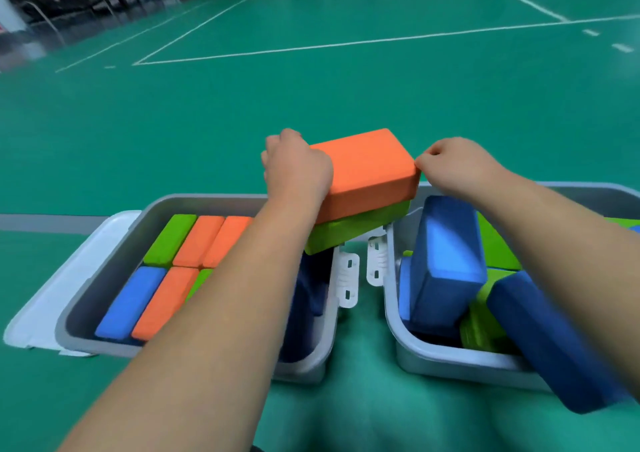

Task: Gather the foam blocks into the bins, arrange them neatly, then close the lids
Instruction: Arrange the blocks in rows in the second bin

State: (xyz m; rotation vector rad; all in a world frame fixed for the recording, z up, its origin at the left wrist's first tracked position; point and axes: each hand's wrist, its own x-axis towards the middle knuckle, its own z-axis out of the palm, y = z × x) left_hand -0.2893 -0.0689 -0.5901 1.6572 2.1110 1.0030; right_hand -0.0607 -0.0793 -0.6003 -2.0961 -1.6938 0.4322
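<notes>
To the left of the orange block (363,171) stands the left bin (104,271), its blocks packed in neat rows. The left hand (298,171) has its fingers closed around the orange block's left end. This block lies on a green block (353,230), above the gap between the bins. The right hand (457,171) is curled, fingertips pressing the block's right corner. Foam looks light and soft, so holding both ends seems best. Right of it, the right bin (450,354) holds untidy blue blocks (446,261).

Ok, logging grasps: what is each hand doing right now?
Left hand: closed on the orange foam block, stacked on a green foam block.
Right hand: closed on the orange block's right end.
</notes>
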